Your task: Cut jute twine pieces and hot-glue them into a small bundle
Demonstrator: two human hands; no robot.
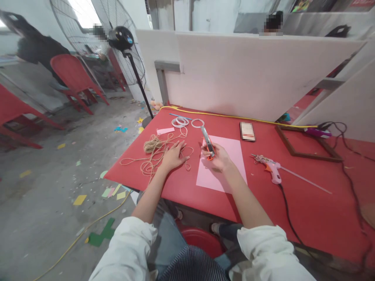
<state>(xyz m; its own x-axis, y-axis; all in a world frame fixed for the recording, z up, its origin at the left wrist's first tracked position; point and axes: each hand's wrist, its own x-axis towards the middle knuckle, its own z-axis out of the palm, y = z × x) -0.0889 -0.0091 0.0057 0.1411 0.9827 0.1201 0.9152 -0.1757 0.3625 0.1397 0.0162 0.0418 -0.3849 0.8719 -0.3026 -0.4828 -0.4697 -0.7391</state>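
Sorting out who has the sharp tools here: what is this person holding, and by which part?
The right hand grips a utility knife by its orange lower handle, with the metal end pointing up. The left hand holds nothing, lying open beside jute twine.

"What colours sit around you?"

"Your red tabletop [295, 218] carries a pale pink paper sheet [231, 164], with tan twine [154, 156] left of it and a pink glue gun [272, 171] to the right."

"And in your grip?"

"Your utility knife [208, 144] shows orange and grey, a yellow cable [234, 117] runs along the far edge, and your apron [193, 267] has fine dark stripes"
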